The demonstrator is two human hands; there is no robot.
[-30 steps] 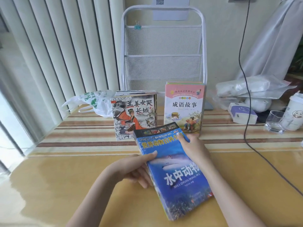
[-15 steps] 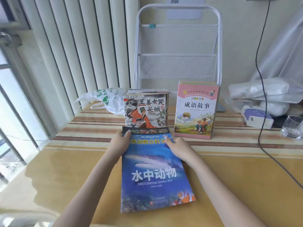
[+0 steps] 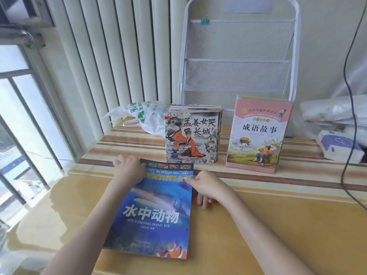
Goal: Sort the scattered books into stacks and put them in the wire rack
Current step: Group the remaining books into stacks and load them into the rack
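A blue sea-animal book (image 3: pixel 156 211), the top of a thin stack, lies flat on the yellow table (image 3: pixel 278 225) in front of me. My left hand (image 3: pixel 128 171) holds its top left corner. My right hand (image 3: pixel 206 187) pinches its right edge near the top, thumb on the cover and fingers curled beside it. Behind it lies a stack of small picture books (image 3: pixel 190 139), and to the right of that a stack of pink story books (image 3: pixel 258 135). The white wire rack (image 3: pixel 238 46) stands against the wall behind both stacks, with its mesh pockets holding no books.
A crumpled plastic bag (image 3: pixel 143 116) lies left of the small stack. A purple-and-white box (image 3: pixel 337 147) and white plastic packages (image 3: pixel 333 110) sit at the right. A black cable (image 3: pixel 345 135) hangs down onto the table at the right. Vertical blinds and a window fill the left side.
The blue book stack has turned from tilted to roughly square with me and shifted left. Both hands moved up to its top end, and my view swung left and closer.
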